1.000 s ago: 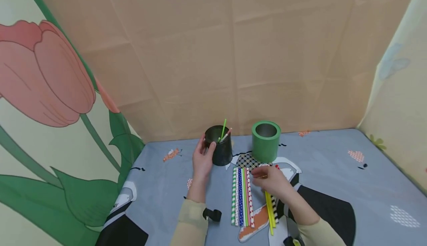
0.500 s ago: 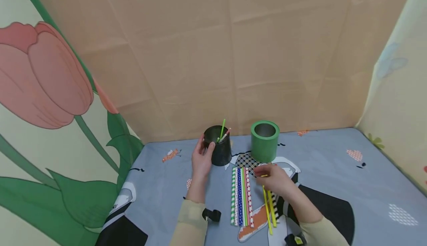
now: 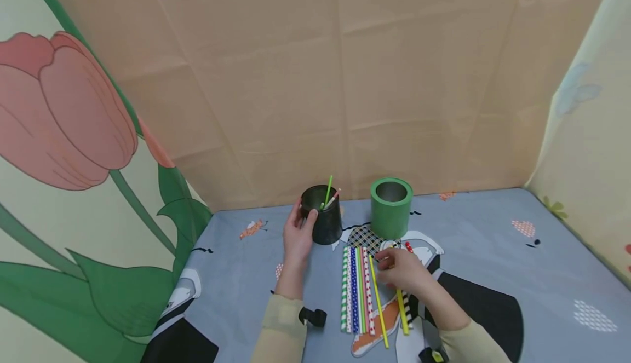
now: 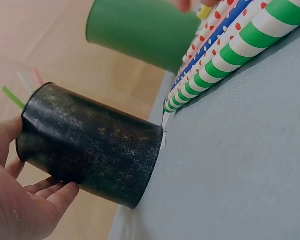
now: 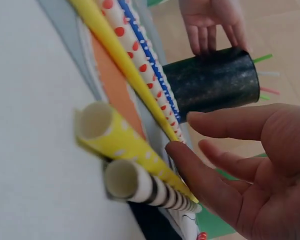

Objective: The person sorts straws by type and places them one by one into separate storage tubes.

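My left hand (image 3: 299, 234) grips a black cup (image 3: 329, 226) by its left side, thumb and fingers about the wall near the rim. Thin green, white and pink sticks (image 4: 14, 97) poke out of the cup. A plain yellow straw (image 3: 378, 303) lies along the right side of a row of patterned straws (image 3: 356, 292). Beside its far end is my right hand (image 3: 405, 269), fingers loosely bent and parted, a fingertip right at the straw in the right wrist view. Below that hand are a dotted yellow straw (image 5: 122, 137) and a black-and-white striped straw (image 5: 140, 184).
A green cup (image 3: 391, 212) with a thick rim stands right of the black one, behind the straws. The blue printed tablecloth (image 3: 241, 297) reaches back to a tan backdrop (image 3: 276, 105). A red-tipped item (image 3: 408, 247) shows just past my right hand.
The plain yellow straw has moved left, from beside the other yellow straw to the row's right edge. My right hand's fingers have parted from it. My left hand and the black cup stay put.
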{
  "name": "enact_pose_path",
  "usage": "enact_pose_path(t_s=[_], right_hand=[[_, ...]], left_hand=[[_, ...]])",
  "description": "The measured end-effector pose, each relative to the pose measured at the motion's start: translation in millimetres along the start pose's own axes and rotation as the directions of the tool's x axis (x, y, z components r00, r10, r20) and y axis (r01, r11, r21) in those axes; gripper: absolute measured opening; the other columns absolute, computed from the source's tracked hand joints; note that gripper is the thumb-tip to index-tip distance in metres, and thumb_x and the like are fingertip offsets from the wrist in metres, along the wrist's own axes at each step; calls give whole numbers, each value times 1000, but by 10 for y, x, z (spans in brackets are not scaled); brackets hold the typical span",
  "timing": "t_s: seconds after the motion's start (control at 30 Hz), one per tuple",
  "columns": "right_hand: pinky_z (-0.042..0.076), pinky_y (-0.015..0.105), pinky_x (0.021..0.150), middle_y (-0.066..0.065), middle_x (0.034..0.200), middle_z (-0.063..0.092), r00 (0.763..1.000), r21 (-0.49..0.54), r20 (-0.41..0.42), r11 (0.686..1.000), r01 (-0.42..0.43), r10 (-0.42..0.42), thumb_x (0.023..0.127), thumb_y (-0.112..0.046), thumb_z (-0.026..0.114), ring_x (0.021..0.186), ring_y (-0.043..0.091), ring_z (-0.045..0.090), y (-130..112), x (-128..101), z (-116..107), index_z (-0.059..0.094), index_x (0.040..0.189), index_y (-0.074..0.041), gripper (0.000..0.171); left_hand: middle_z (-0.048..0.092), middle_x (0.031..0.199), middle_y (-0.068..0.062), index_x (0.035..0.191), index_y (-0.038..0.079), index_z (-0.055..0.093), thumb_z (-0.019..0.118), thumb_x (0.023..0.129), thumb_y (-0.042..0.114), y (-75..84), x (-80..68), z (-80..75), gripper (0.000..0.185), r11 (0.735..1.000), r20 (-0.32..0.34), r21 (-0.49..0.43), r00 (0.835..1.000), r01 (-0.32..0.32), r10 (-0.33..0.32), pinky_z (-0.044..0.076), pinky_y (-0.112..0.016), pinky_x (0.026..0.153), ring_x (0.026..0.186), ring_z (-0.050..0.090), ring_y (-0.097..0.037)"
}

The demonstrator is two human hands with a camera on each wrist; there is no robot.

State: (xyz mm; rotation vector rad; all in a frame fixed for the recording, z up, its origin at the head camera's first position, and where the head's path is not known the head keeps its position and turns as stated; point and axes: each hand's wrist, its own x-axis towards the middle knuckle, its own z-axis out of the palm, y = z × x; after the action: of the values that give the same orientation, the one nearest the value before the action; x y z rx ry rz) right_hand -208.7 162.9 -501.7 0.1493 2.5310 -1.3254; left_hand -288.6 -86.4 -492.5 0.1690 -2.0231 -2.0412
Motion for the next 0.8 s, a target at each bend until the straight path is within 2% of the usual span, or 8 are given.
enact_pose_path(t_s=[0.4, 0.6, 0.8], right_hand=[[58, 33, 62, 8, 99, 66, 1000, -105, -18, 994, 14, -16, 78, -9, 94, 76, 20, 63, -65, -50, 132, 71, 124, 1, 53], [58, 34, 68, 5, 98, 66, 998, -201, -28, 979, 47, -54, 74, -12, 96, 83, 21, 61, -47, -32, 177, 72, 122, -1, 56], [58, 35, 69, 4, 97, 66, 995, -237, -36, 969, 77, -88, 72, -10, 95, 84, 21, 60, -55, -47, 203, 71, 122, 0, 56]], left_hand=[[54, 158, -14, 160, 25, 53, 76, 103, 30, 4, 5, 2, 62, 1000, 0, 0, 1000, 5, -5, 40, -51, 120, 152, 44, -34], [55, 158, -13, 160, 25, 53, 76, 102, 31, -4, 8, 2, 62, 1000, 1, 0, 1000, 10, -10, 40, -50, 121, 152, 44, -33], [54, 159, -13, 161, 24, 52, 76, 103, 31, -9, 1, -5, 63, 1000, 7, 5, 1000, 16, -16, 40, -52, 120, 152, 43, -34]])
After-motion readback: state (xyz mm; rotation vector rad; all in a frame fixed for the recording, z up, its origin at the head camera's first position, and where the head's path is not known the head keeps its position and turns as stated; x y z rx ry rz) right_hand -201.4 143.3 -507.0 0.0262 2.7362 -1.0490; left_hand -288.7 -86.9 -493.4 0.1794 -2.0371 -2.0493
